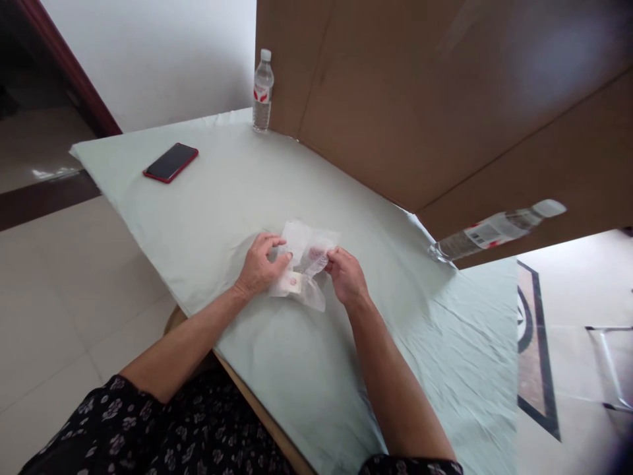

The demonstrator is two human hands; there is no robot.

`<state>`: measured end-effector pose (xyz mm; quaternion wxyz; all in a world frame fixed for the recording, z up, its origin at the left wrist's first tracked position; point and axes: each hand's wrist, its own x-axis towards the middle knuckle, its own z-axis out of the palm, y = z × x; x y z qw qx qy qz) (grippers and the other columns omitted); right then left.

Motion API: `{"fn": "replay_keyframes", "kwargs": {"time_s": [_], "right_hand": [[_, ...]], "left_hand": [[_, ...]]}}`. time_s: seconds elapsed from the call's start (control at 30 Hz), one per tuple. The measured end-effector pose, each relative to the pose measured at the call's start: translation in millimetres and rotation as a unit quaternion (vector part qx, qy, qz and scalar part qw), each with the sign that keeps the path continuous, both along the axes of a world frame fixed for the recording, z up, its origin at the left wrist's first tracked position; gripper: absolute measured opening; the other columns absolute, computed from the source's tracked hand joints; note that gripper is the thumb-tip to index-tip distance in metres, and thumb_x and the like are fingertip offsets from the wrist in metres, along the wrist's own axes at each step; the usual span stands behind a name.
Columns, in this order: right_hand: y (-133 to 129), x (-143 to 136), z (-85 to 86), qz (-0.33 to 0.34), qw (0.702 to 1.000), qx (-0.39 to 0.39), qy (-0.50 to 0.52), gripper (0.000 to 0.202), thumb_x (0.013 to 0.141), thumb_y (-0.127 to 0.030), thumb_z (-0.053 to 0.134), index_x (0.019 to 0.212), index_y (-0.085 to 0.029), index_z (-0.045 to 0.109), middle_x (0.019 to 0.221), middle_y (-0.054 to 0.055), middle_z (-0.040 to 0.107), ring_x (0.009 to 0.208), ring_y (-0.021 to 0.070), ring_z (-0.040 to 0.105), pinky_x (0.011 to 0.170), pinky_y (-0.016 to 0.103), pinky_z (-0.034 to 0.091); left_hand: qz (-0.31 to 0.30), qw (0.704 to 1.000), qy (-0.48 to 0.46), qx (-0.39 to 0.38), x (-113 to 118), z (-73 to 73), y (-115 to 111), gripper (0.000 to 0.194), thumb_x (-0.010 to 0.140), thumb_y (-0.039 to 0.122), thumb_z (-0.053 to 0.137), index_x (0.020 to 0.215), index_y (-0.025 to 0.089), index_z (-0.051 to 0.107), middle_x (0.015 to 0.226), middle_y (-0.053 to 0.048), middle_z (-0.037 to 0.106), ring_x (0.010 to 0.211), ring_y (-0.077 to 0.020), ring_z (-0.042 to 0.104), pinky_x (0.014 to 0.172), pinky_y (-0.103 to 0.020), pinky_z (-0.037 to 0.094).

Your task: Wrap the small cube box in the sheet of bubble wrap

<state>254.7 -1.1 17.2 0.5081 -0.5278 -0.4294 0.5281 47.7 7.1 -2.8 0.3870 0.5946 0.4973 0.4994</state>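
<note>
A crinkled, translucent white wrapper (298, 239) lies spread on the pale green cloth, between my two hands. Near its lower part is a small pale block (293, 282) with a reddish mark, partly covered by the film. My right hand (346, 272) pinches the wrapper's right edge between thumb and fingers. On the other side, my left hand (263, 262) rests at the wrapper's left edge, its fingers curved and apart, with the thumb touching the film. A reddish patch shows through the wrapper beside my right fingertips.
A red-cased phone (171, 163) lies at the table's far left. One clear bottle (262, 92) stands at the back; another bottle (494, 231) appears tilted at the right. Tall brown cardboard (395, 99) borders the cloth-covered table (222, 191).
</note>
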Motion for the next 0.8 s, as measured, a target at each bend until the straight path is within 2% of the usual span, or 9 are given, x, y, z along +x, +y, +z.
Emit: {"fn": "replay_keyframes", "kwargs": {"time_s": [0.07,0.17,0.27,0.33,0.43,0.57,0.7,0.77,0.8], "right_hand": [[5.2,-3.3,-0.5,0.04,0.998,-0.012,0.039,0.022,0.073,-0.044,0.069,0.072,-0.024,0.06,0.084,0.007,0.077,0.084,0.0263,0.072,0.079,0.042,0.057],[9.8,-11.2,1.2,0.083,0.994,-0.019,0.074,0.024,0.073,-0.046,0.071,0.075,-0.024,0.062,0.085,0.007,0.078,0.09,0.0281,0.074,0.08,0.042,0.058],[10.1,-17.5,2.0,0.098,0.99,-0.032,0.094,0.024,0.072,-0.045,0.073,0.077,-0.024,0.063,0.083,0.005,0.077,0.089,0.0269,0.074,0.08,0.04,0.058],[10.5,-16.9,0.5,0.083,0.991,-0.03,0.097,0.025,0.072,-0.045,0.073,0.079,-0.023,0.064,0.083,0.005,0.077,0.088,0.0257,0.074,0.081,0.039,0.058],[16.4,-6.2,-5.0,0.008,0.999,-0.018,0.048,0.024,0.07,-0.046,0.069,0.075,-0.023,0.062,0.079,0.005,0.075,0.081,0.0238,0.072,0.075,0.037,0.057],[28.4,16.0,-13.1,-0.088,0.994,-0.022,-0.059,0.021,0.07,-0.043,0.065,0.071,-0.024,0.056,0.072,0.003,0.068,0.069,0.0201,0.065,0.063,0.034,0.053],[21.9,25.7,-4.5,-0.159,0.977,0.038,-0.137,0.023,0.075,-0.039,0.065,0.091,-0.023,0.063,0.092,0.003,0.07,0.084,0.0181,0.064,0.076,0.034,0.053],[10.9,22.1,8.4,-0.127,0.964,0.113,-0.207,0.027,0.081,-0.041,0.063,0.102,-0.022,0.066,0.104,0.005,0.072,0.094,0.0187,0.065,0.087,0.037,0.052],[5.3,18.9,15.7,-0.078,0.958,0.142,-0.238,0.029,0.085,-0.043,0.062,0.105,-0.022,0.067,0.107,0.006,0.073,0.097,0.0197,0.066,0.091,0.039,0.051]], "left_hand": [[0.0,0.997,0.067,0.035,0.5,2.7,-1.3,0.029,0.074,0.04,0.074,0.095,0.02,0.07,0.101,-0.007,0.065,0.085,-0.0182,0.059,0.082,-0.034,0.052],[-0.026,0.995,0.098,0.002,2.5,7.3,-1.9,0.031,0.071,0.043,0.077,0.088,0.02,0.066,0.089,-0.003,0.062,0.075,-0.0158,0.054,0.074,-0.031,0.05],[-0.013,0.995,0.09,-0.038,4.4,10.4,0.6,0.019,0.067,0.03,0.075,0.076,0.02,0.062,0.077,0.001,0.061,0.07,-0.0145,0.052,0.069,-0.029,0.044],[0.011,0.996,0.059,-0.067,2.2,10.3,5.0,0.009,0.067,0.021,0.068,0.067,0.019,0.059,0.065,0.004,0.056,0.064,-0.0129,0.05,0.066,-0.028,0.041],[0.048,0.994,0.016,-0.097,-7.2,6.7,16.5,0.01,0.073,0.021,0.06,0.064,0.019,0.056,0.059,0.005,0.052,0.058,-0.0112,0.048,0.059,-0.025,0.039],[0.091,0.989,-0.006,-0.114,-19.9,-1.2,31.2,0.005,0.078,0.022,0.057,0.079,0.018,0.059,0.067,0.002,0.059,0.059,-0.0119,0.053,0.058,-0.024,0.044],[0.175,0.983,0.039,-0.031,-25.6,-0.4,27.6,0.033,0.075,0.016,0.06,0.107,0.017,0.063,0.094,-0.005,0.068,0.08,-0.0159,0.064,0.073,-0.029,0.053],[0.179,0.978,0.09,0.053,-27.3,6.5,19.9,0.035,0.078,0.018,0.058,0.112,0.018,0.063,0.107,-0.009,0.07,0.095,-0.0195,0.066,0.081,-0.032,0.055],[0.152,0.977,0.119,0.088,-27.8,11.2,16.0,0.033,0.081,0.021,0.057,0.113,0.018,0.064,0.112,-0.01,0.07,0.102,-0.0212,0.066,0.085,-0.034,0.055]]}}
